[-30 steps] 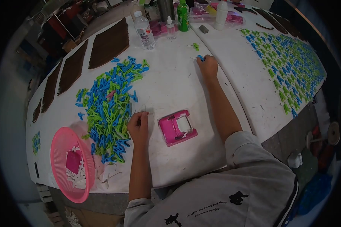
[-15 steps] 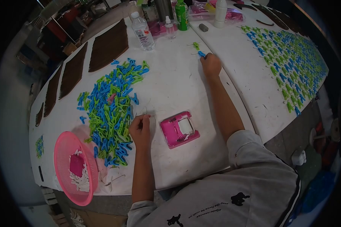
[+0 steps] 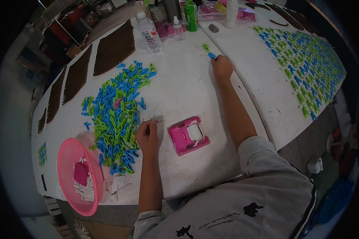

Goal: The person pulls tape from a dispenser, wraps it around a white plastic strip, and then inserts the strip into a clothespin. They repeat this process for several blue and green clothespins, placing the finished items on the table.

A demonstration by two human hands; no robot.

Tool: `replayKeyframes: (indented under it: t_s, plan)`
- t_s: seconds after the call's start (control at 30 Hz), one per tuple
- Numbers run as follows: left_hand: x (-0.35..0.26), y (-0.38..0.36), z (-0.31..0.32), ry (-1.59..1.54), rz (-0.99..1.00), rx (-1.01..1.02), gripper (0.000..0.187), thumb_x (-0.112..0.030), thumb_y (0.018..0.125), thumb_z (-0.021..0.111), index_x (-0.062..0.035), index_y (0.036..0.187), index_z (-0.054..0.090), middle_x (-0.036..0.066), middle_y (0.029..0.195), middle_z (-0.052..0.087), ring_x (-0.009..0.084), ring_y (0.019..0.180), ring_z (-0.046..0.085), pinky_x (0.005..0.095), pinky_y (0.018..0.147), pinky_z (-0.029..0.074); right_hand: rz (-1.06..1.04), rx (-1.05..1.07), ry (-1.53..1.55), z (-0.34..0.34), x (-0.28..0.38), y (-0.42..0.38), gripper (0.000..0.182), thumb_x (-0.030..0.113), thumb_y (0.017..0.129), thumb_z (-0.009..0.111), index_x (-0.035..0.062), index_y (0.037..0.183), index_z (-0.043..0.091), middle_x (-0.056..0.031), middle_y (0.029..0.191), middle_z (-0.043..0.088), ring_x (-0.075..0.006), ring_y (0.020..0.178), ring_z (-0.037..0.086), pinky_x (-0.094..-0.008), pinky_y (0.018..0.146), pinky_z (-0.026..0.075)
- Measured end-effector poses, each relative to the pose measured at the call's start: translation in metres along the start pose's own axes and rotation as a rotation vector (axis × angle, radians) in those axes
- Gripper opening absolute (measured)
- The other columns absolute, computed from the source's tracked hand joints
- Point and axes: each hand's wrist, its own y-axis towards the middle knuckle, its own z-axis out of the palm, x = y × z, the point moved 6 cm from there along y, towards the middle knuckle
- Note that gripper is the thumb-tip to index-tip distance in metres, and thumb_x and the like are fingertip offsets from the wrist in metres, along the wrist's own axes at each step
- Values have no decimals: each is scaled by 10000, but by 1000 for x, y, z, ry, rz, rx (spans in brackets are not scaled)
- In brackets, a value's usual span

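My right hand [image 3: 222, 68] is closed on a small blue plastic clip [image 3: 212, 55] near the table's inner seam. Just beyond it lies a green clip [image 3: 206, 47], with thin wire-like ends sticking out from both clips. My left hand [image 3: 146, 134] is closed in a pinch at the right edge of a big pile of blue and green clips [image 3: 117, 107]. Fine strands show by its fingertips, but what it holds is too small to make out. Between my forearms sits a pink tape dispenser [image 3: 179, 140] with a white roll [image 3: 195, 132].
A pink basket [image 3: 64, 175] with white scraps stands front left. Dark brown fringed pieces [image 3: 115, 47] lie along the far left. A water bottle [image 3: 149, 34], a spray bottle [image 3: 178, 30] and a green bottle [image 3: 191, 16] stand at the back. Rows of clips [image 3: 303, 67] cover the right table.
Almost nothing differs. My right hand stays at the blue clip and my left hand keeps its pinch beside the pile.
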Motion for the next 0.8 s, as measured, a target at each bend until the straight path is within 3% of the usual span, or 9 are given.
replayKeyframes:
  t_s: [0.27,0.43,0.57,0.67,0.77,0.8]
  plan:
    - [1,0,-2,19,-8,-19,142,-118,928,650,14,893,688,-51,697,531,28,629,433,194,563,326,-9,21,-3,2,0,-2,240,276,832,726,38,848,698,-144,908,672,-344,851,669,-446,712,543]
    - [-13,0,-4,-29,77,-47,145,-119,934,646,20,917,683,0,791,648,35,680,502,188,607,392,-40,-17,-8,4,-6,0,273,309,827,724,40,865,708,-162,923,689,-358,858,674,-462,727,541]
    - [-38,4,-43,-62,213,-240,135,-106,934,644,23,916,681,19,825,674,34,688,514,188,614,402,-106,-8,9,1,-2,-1,281,293,834,712,16,878,710,-176,894,684,-361,821,672,-465,727,540]
    - [-53,-1,-85,45,342,-386,132,-101,938,640,19,903,681,11,809,665,25,685,505,191,590,387,-129,20,20,-1,-2,-8,322,292,842,702,-24,905,697,-202,905,672,-371,827,663,-464,742,537]
    - [-58,1,-93,201,326,-330,73,-86,898,673,-17,902,695,10,740,639,70,641,524,233,552,387,-173,-47,17,-11,-2,-18,367,294,849,694,-54,963,676,-221,971,647,-378,870,650,-457,771,530]
    - [-64,3,-85,417,403,-275,76,-110,856,708,-48,901,706,7,739,618,119,681,535,274,597,398,-188,-101,33,-16,-1,-24,386,292,852,691,-63,1000,664,-226,1019,631,-379,903,642,-451,791,527]
